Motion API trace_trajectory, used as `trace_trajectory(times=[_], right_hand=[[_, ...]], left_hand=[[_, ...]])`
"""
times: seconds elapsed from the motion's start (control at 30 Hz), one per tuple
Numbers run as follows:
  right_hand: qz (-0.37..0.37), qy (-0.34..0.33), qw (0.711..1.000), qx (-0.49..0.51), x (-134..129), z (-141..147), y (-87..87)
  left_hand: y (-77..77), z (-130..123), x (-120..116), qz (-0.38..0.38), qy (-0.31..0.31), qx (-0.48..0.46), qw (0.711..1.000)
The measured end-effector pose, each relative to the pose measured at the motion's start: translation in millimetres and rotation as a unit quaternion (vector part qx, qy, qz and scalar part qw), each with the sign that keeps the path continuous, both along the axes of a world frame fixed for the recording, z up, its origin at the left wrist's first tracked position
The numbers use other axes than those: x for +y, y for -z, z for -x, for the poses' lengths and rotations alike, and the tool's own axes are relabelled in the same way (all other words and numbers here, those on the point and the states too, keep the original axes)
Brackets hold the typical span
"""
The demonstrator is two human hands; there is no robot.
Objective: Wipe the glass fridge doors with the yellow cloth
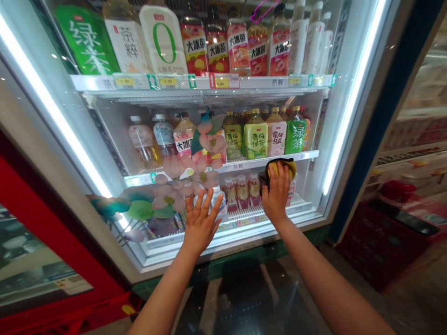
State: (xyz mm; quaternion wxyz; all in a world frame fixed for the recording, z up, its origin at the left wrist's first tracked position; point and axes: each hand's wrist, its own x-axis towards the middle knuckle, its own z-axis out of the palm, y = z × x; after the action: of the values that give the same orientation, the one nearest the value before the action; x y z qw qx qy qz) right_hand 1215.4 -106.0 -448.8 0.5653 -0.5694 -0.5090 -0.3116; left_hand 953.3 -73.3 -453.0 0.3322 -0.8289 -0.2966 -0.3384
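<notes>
A glass door (104,111) of a lit drinks fridge fills the middle of the view, with a lotus flower decal (169,200) on its pane. My left hand (202,218) lies against the glass with fingers spread, holding nothing, just right of the decal. My right hand (277,193) presses a yellow and black cloth (288,165) to the pane, in front of the middle shelf's right part. Part of the cloth is covered by the fingers. Behind the glass, tea bottles (256,135) stand in rows on the shelves.
Large bottles (164,39) line the upper shelf (254,83); small bottles (242,193) stand lower down. A red-framed case (59,232) is at the left. To the right, dark red boxes (387,232) sit on the floor, beside blurred shelving (415,125).
</notes>
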Motion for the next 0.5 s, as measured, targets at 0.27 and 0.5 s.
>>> trace_trajectory(times=[0.27, 0.5], right_hand=[[0.126, -0.106, 0.965, -0.205, -23.1, 10.7, 30.5], [0.039, -0.165, 0.983, -0.076, -50.1, -19.9, -4.3]], left_hand=[[-1.2, 4.4, -1.7, 0.012, 0.000, 0.007, 1.000], [-2.2, 6.1, -3.7, 0.024, 0.001, 0.006, 1.000]])
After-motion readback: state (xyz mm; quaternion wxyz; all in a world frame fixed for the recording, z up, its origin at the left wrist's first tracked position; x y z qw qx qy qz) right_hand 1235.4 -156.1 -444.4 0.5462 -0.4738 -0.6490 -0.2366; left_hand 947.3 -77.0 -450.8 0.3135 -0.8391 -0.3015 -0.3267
